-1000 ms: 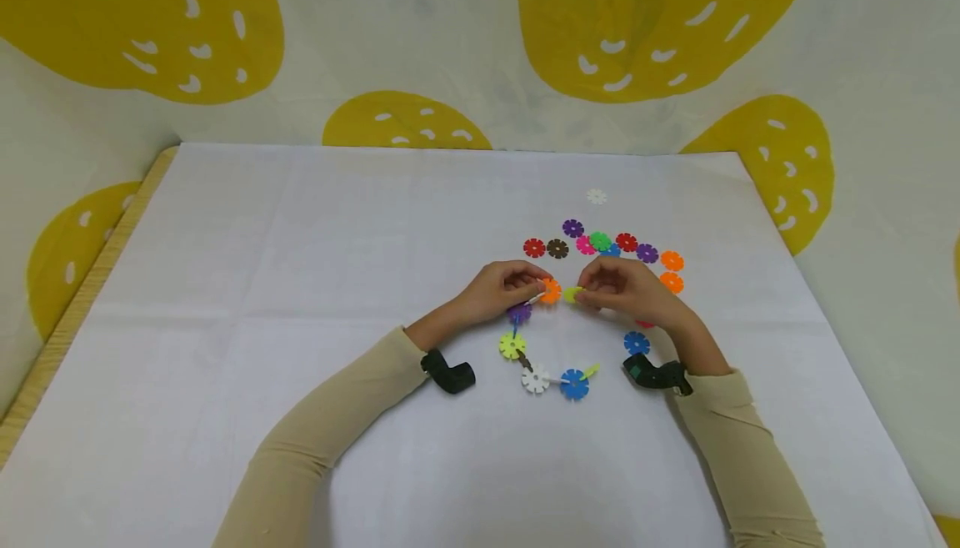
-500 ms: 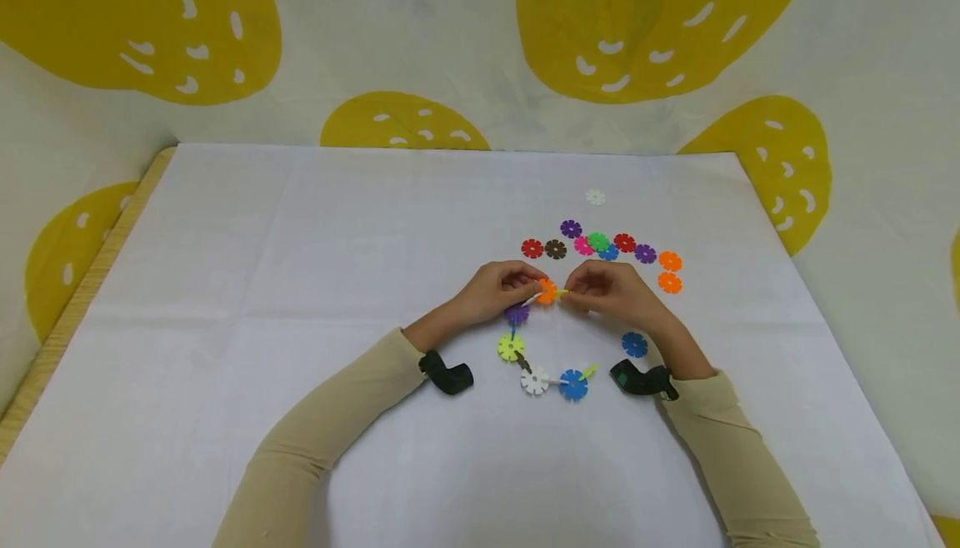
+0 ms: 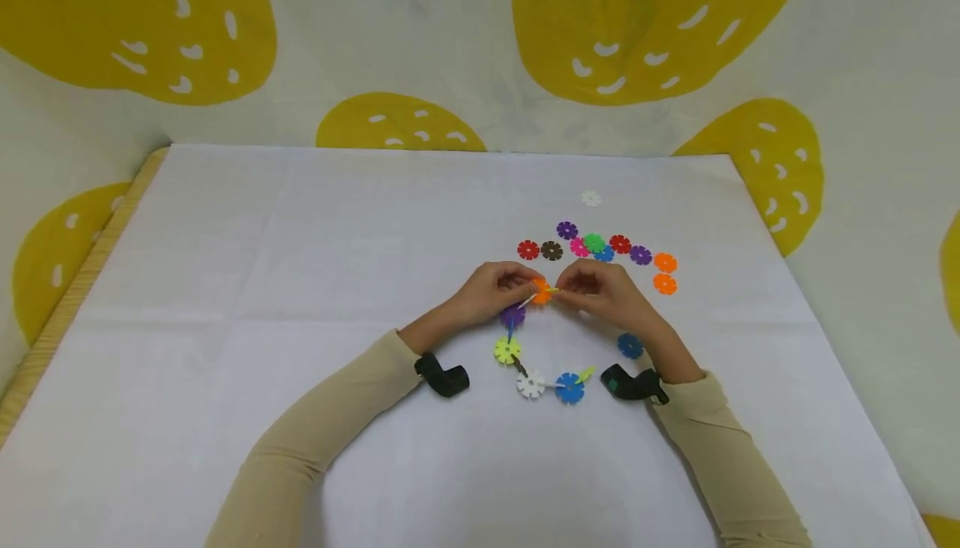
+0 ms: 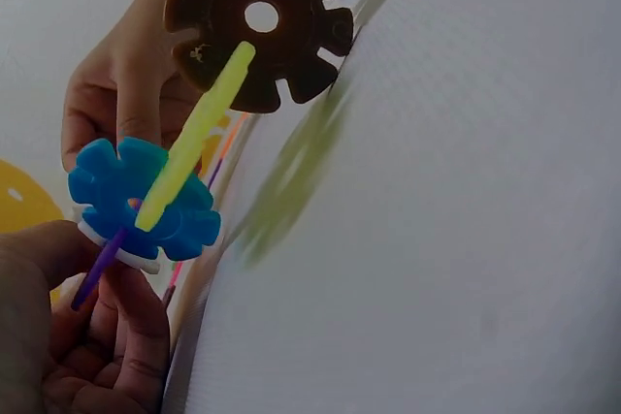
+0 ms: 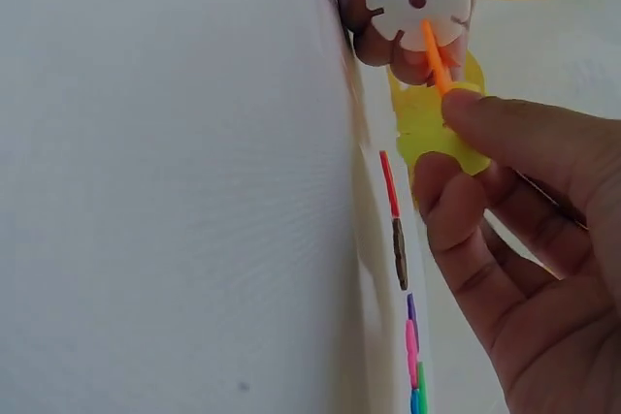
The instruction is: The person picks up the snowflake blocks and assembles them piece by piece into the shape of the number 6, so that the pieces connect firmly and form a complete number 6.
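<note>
From between the left hand (image 3: 495,291) and the right hand (image 3: 606,291), a chain of discs (image 3: 507,351) curves leftward and nearer, then right. A lone disc (image 3: 630,346) lies right of it. Behind the hands, loose discs (image 3: 620,243) spread across the tabletop (image 3: 300,231), before a backdrop (image 3: 420,39).

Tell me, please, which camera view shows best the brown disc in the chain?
The left wrist view: there the brown disc faces the camera, hole and notches visible. The head view shows it nearly edge-on; the right wrist view shows only a different, loose brown disc.
</note>
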A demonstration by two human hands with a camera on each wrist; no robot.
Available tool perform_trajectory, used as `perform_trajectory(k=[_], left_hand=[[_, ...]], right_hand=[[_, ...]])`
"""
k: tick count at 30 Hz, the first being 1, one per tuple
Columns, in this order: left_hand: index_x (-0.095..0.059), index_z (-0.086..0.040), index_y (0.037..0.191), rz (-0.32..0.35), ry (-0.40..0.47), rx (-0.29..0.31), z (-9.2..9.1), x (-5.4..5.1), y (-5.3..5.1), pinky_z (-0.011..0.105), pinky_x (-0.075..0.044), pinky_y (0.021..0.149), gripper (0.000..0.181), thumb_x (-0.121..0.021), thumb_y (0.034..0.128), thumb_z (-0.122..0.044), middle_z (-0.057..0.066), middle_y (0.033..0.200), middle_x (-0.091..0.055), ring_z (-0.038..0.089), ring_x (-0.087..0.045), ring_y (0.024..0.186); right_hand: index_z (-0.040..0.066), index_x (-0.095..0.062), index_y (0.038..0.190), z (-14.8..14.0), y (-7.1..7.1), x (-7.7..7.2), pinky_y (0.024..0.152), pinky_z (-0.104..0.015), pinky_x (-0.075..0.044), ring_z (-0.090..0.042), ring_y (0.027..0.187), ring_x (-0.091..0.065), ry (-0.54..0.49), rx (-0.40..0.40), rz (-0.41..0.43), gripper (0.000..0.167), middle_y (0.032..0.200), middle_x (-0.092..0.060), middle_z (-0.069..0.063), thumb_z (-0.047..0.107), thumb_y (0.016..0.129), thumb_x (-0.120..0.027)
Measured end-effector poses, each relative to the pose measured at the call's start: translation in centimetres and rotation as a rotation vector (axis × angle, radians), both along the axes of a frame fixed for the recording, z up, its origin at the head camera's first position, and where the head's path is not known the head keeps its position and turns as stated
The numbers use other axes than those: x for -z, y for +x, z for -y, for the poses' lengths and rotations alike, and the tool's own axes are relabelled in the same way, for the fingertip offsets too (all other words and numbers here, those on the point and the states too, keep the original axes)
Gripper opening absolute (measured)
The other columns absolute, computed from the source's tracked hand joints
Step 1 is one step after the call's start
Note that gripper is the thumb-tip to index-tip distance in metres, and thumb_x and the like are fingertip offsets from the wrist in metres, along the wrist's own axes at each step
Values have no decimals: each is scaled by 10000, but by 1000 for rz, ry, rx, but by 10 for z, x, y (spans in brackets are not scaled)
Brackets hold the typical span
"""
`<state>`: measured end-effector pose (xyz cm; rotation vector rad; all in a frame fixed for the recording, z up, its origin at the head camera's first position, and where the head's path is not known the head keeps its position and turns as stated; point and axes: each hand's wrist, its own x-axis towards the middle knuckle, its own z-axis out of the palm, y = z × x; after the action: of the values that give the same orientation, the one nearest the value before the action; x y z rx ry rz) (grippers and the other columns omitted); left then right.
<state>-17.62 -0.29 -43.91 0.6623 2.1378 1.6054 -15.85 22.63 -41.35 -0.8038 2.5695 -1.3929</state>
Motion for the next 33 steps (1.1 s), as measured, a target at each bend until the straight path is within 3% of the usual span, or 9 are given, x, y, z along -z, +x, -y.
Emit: perform_trajectory(k=[9, 14, 24, 33], left_hand=[[-671, -8, 1180, -30, 0, 28, 1, 1, 0, 190, -478, 687, 262, -613, 973, -159, 98, 956, -695, 85, -581, 742], [-672, -16, 1181, -34, 9, 24, 1, 2, 0, 194, -475, 687, 259, -611, 975, -160, 96, 961, -692, 87, -577, 743], [-655, -10, 1211, -29, 14, 16, 1, 0, -1, 198, -497, 742, 269, -593, 981, -136, 126, 1039, -699, 101, -614, 819], [-663, -9, 1191, -12, 13, 17, 0, 0, 0, 181, -485, 712, 270, -607, 976, -163, 120, 1017, -692, 86, -595, 786]], right_hand=[[16, -686, 960, -8, -2, -7, 765, -164, -521, -125, 805, -624, 56, -19, 56, 123, 899, -678, -74, 13, 848, -738], [3, -690, 976, -19, -4, -7, 755, -168, -522, -109, 826, -623, 70, 17, 55, 127, 924, -686, -100, 4, 855, -728], [-29, -677, 1039, -36, -15, -2, 738, -103, -491, -5, 842, -591, 91, 265, 66, 172, 978, -674, -177, 61, 895, -704], [-7, -635, 1151, -38, -24, 5, 682, -128, -485, -126, 816, -573, 87, 451, 143, 271, 1025, -615, -154, 193, 969, -625]])
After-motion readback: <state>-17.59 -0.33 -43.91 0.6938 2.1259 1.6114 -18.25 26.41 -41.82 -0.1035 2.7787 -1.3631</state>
